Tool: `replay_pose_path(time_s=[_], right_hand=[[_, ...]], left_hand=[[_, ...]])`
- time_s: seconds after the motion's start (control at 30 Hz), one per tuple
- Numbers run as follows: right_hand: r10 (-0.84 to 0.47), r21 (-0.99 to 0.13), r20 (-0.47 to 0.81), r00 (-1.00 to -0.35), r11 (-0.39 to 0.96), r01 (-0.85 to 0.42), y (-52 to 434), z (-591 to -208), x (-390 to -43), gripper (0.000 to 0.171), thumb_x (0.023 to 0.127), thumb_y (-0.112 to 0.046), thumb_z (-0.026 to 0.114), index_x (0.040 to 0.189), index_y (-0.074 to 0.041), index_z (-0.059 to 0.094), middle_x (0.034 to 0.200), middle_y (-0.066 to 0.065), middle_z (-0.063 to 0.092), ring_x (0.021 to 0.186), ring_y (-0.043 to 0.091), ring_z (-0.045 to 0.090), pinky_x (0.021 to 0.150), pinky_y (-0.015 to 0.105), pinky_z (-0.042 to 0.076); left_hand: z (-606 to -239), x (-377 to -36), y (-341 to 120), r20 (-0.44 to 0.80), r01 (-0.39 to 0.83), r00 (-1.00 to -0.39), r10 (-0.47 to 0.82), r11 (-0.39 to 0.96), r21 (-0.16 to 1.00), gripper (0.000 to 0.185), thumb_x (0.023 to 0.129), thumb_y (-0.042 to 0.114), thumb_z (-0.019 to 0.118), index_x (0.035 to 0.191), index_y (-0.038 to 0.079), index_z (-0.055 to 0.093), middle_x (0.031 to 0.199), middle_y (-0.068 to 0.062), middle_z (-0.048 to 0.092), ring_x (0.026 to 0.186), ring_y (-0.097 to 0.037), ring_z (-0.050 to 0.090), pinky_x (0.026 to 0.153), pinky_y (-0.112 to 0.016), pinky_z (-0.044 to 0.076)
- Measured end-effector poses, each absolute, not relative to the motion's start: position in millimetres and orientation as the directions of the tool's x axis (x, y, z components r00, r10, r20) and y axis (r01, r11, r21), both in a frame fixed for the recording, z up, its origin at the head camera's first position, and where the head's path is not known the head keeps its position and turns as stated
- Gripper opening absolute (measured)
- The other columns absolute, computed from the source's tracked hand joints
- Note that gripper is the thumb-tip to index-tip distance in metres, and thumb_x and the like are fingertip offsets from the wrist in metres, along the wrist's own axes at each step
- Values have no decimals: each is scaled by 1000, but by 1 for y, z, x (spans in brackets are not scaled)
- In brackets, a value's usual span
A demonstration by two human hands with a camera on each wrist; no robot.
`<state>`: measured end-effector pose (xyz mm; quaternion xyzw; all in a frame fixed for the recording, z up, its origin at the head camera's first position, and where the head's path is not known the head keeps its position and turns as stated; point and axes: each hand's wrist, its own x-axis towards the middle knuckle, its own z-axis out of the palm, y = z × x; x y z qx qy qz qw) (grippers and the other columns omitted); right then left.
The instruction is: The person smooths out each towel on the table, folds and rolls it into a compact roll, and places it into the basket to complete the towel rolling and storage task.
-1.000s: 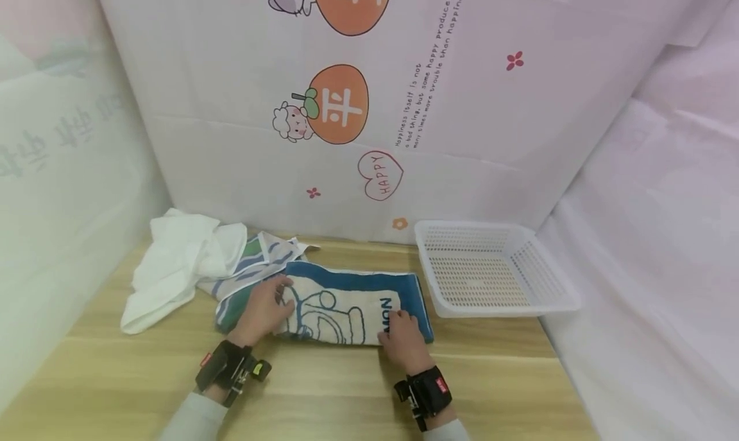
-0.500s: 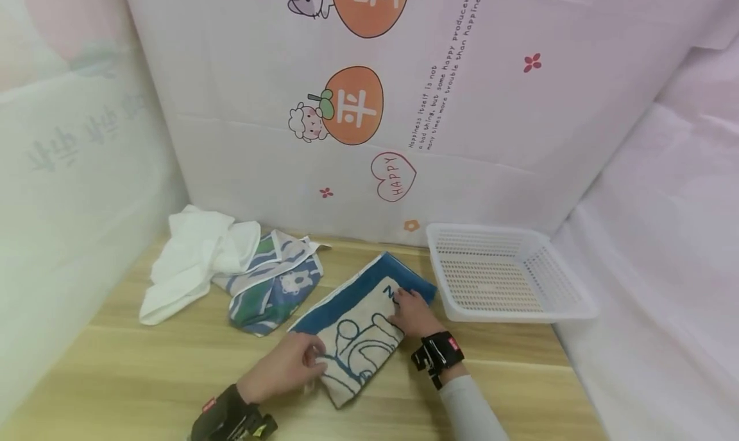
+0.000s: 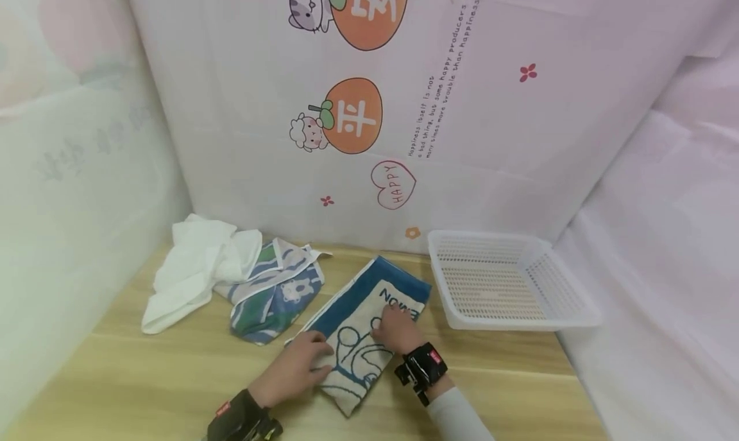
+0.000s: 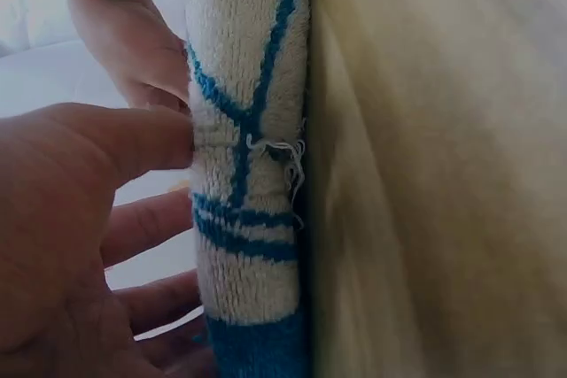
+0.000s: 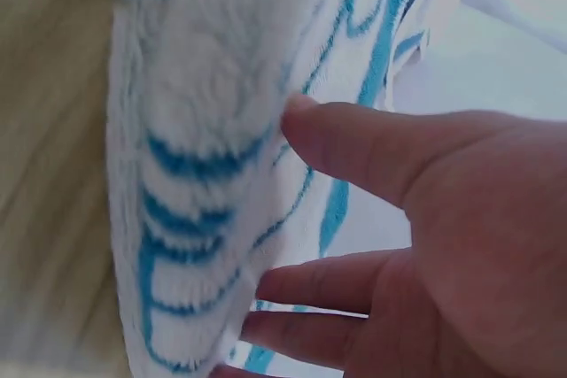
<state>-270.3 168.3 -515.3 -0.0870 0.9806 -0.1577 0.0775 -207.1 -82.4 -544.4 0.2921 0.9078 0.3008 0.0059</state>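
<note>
A folded towel [image 3: 353, 370], cream with blue line drawing and a blue border, lies slantwise on the wooden table. My left hand [image 3: 300, 367] is at its near left edge, thumb and fingertips against the cloth. In the left wrist view the thumb [image 4: 151, 143] meets the towel's folded side, where loose threads stick out, and the other fingers are spread. My right hand [image 3: 398, 328] rests on the towel's right part, partly covering the lettering. The right wrist view has its thumb [image 5: 345, 135] and fairly straight fingers laid against the terry surface.
A white slotted plastic basket [image 3: 444, 300] stands at the back right. At the back left lie a crumpled white cloth [image 3: 193, 264] and a blue, green and lilac patterned towel [image 3: 277, 303]. Printed white sheets [image 3: 473, 190] wall in the table [image 3: 173, 383].
The towel has turned from lying crosswise to slantwise and has come away from the patterned towel. Most recently my right hand has slid down along it, uncovering more lettering.
</note>
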Motion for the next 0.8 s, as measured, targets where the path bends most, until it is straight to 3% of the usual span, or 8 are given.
replay_pose_path(time_s=[0.17,0.27,0.4,0.5,0.67,0.8], right_hand=[[-311,-340,-139,-940,907,-250,165,-521,-285,37,91,-24,74,110,6,63,125,28,61,124,46,54,115,62,33],[-395,-364,-152,-906,875,-320,165,-524,-297,48,93,-23,72,127,8,59,139,30,55,139,47,43,122,60,21],[-432,-347,-164,-887,867,-358,164,-523,-305,39,92,-23,73,119,4,62,136,27,58,139,44,45,124,58,18],[-453,-345,-163,-876,858,-380,164,-521,-310,38,92,-22,73,118,4,62,131,26,60,133,43,50,123,58,20],[-494,-447,-134,-859,804,-392,175,-513,-305,59,97,-20,66,146,7,47,152,27,45,146,44,35,121,57,26],[-467,-496,-106,-878,790,-360,179,-497,-271,45,100,-20,64,140,-1,56,142,16,58,130,32,56,106,50,48]], left_hand=[[-543,-193,-82,146,524,-823,549,634,570,27,93,28,73,115,12,72,117,-5,69,110,-24,65,96,-47,53],[-539,-182,-75,129,550,-794,594,611,570,27,94,29,72,115,12,73,115,-2,71,109,-22,65,96,-43,54],[-536,-171,-62,84,574,-767,636,622,532,31,94,31,72,120,14,72,123,-5,68,115,-23,62,97,-41,54],[-534,-168,-53,73,607,-743,665,625,491,33,90,26,73,122,17,72,131,-7,65,119,-24,60,97,-40,54],[-534,-166,-45,138,666,-714,686,605,436,37,85,12,76,121,18,72,128,-2,65,116,-19,59,96,-36,54],[-537,-165,-43,213,698,-703,678,600,391,32,82,7,78,112,17,72,110,4,64,101,-12,58,85,-30,54]])
